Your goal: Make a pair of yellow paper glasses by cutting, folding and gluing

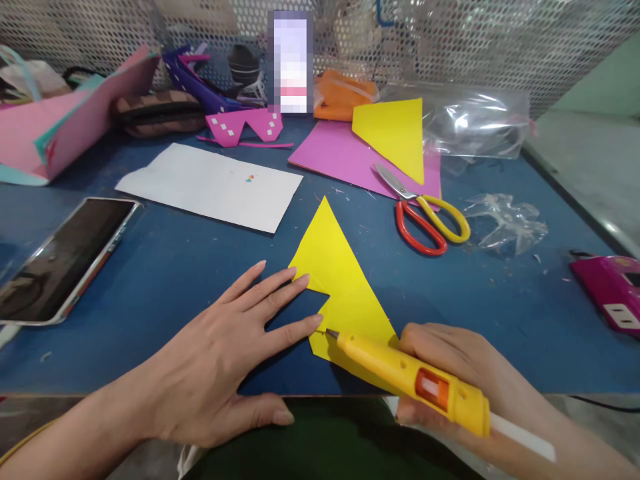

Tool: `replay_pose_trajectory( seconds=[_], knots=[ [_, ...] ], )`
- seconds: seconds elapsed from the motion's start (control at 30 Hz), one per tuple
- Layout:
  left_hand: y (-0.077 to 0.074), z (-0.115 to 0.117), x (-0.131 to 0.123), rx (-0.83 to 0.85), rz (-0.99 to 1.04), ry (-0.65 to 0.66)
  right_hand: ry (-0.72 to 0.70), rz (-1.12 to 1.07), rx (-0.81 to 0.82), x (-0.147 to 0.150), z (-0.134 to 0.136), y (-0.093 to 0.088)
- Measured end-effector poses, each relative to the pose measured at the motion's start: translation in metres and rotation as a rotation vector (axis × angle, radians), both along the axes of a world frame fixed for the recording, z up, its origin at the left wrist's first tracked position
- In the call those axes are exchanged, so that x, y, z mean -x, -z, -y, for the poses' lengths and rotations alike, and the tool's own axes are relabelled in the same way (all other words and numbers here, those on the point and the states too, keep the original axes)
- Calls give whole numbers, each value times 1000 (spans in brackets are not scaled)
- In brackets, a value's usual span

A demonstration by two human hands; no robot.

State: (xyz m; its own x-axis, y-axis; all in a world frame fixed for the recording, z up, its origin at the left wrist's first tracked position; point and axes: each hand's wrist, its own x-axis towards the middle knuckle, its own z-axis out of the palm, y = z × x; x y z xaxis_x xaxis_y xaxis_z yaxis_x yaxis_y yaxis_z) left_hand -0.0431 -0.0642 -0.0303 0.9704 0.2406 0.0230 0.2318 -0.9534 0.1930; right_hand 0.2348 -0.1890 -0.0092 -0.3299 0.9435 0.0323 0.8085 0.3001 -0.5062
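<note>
A yellow sheet [345,267] with a notch cut in its left side lies near the table's front edge. My left hand [235,353] is spread flat, with fingertips resting on the sheet's left edge around the notch. My right hand [445,360] grips a yellow hot glue gun [400,363], its metal nozzle at the sheet just below the notch. A white glue stick [523,437] sticks out of the gun's back end. Most of my right fingers are hidden behind the gun.
Scissors [420,213] with red and yellow handles lie right of the sheet, near clear plastic scraps [507,223]. A white sheet [210,187], a phone [70,260] and pink paper glasses [245,128] are leftward. Purple [330,157] and yellow pieces [395,133] lie behind.
</note>
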Motion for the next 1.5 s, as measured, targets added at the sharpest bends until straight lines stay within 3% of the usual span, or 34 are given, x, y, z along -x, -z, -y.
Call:
replay_pose_trajectory(
  seconds=[0.63, 0.87, 1.5],
  knots=[
    [-3, -4, 0, 1, -29, 15, 65, -43, -43, 4, 13, 13],
    [-4, 4, -4, 56, 15, -90, -2, 105, -110, 5, 17, 20],
    [-4, 6, -5, 40, 24, -89, 3, 132, -71, 5, 23, 23]
  ],
)
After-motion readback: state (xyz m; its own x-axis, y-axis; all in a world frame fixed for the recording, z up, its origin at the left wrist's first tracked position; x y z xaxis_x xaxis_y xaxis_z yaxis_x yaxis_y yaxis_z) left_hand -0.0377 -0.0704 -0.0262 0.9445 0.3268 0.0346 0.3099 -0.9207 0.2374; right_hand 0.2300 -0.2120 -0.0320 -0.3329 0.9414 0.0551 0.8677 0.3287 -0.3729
